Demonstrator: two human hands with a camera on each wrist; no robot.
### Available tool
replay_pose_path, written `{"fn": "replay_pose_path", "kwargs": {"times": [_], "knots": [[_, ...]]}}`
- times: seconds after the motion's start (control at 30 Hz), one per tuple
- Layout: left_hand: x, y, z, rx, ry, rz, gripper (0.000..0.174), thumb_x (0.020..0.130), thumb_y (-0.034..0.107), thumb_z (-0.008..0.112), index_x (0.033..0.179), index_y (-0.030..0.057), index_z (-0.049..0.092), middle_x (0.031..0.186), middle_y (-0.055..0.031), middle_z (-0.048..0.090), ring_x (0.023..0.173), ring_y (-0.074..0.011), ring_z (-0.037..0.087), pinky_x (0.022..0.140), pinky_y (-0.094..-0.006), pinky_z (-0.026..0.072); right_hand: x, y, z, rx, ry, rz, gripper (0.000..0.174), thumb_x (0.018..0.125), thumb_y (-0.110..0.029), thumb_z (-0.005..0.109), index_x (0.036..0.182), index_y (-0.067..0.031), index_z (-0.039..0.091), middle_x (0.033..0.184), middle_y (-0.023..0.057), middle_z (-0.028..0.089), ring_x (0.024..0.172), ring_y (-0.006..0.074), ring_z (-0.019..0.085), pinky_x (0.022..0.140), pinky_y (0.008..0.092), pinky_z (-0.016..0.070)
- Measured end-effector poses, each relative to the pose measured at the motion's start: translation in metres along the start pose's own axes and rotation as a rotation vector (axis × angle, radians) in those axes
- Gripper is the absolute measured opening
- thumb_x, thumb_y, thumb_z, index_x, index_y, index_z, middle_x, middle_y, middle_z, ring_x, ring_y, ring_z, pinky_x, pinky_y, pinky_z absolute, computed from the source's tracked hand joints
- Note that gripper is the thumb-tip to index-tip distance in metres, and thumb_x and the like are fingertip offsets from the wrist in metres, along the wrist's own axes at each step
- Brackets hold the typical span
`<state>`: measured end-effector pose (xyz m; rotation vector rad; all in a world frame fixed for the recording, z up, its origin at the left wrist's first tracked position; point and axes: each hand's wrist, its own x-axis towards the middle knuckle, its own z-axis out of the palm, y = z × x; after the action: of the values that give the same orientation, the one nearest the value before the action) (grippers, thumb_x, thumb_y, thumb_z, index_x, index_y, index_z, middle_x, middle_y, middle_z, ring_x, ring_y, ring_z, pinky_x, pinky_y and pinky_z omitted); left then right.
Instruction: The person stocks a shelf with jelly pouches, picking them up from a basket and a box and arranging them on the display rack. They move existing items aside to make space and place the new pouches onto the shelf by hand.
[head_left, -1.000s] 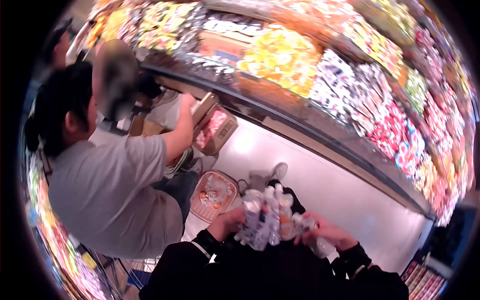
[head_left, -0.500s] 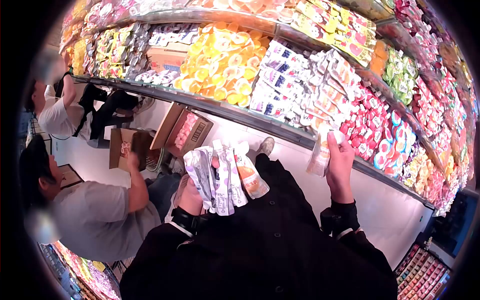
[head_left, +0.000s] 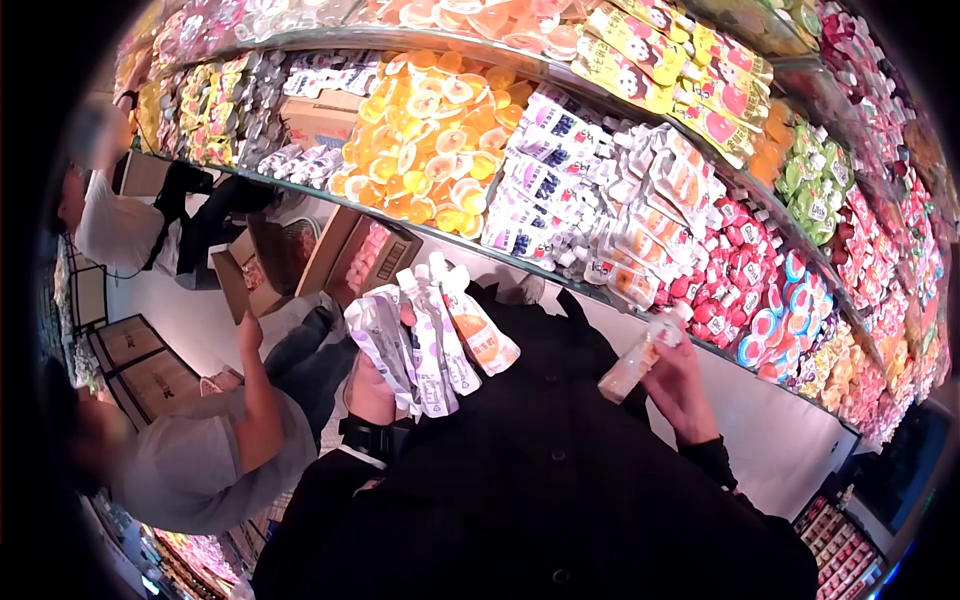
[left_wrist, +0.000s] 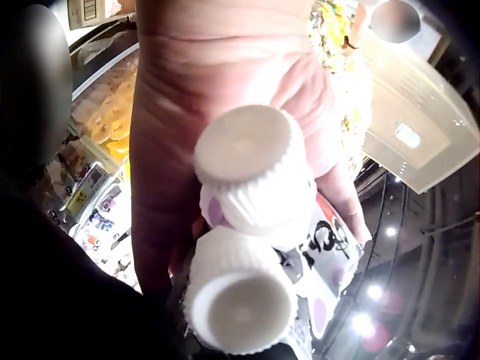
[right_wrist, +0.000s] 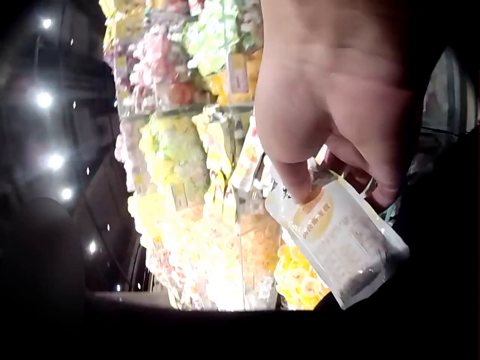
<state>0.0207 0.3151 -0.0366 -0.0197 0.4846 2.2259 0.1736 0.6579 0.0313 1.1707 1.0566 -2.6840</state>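
Note:
My left hand grips a fan of several white spouted jelly pouches, caps up. Most are purple-printed pouches; at the fan's right side leans an orange-printed pouch. Two ribbed white caps fill the middle of the left wrist view, in front of the palm. In my right hand, thumb and fingers pinch a single jelly pouch near its cap, its base tilted down to the left. The right wrist view shows an orange mark and small print on this pouch.
Ahead, a sloped display holds orange jelly cups, purple-printed pouches, orange-printed pouches and red packs. At left, a person in a grey shirt bends near open cardboard boxes. Another person is farther back.
My hands were close together at first. My right hand then held an orange-printed pouch by the display, and it has since drawn down toward me. The left hand's pouches have shifted slightly left.

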Motion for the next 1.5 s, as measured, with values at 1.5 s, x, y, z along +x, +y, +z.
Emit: {"fn": "replay_pose_path", "kwargs": {"times": [1.5], "knots": [[0.033,-0.001,0.004,0.046,0.007,0.002,0.071,0.070,0.029,0.080,0.125,0.0013,0.044,0.119,-0.0151,0.056,0.111,-0.0263,0.056,0.093,-0.0409,0.0479,0.068,0.013,-0.064,-0.987,0.234,-0.048,0.060,0.093,-0.051,0.046,0.069,0.0015,0.061,0.061,0.0072,0.056,0.061,0.0114,0.047,0.056,0.0278,0.0359]]}}
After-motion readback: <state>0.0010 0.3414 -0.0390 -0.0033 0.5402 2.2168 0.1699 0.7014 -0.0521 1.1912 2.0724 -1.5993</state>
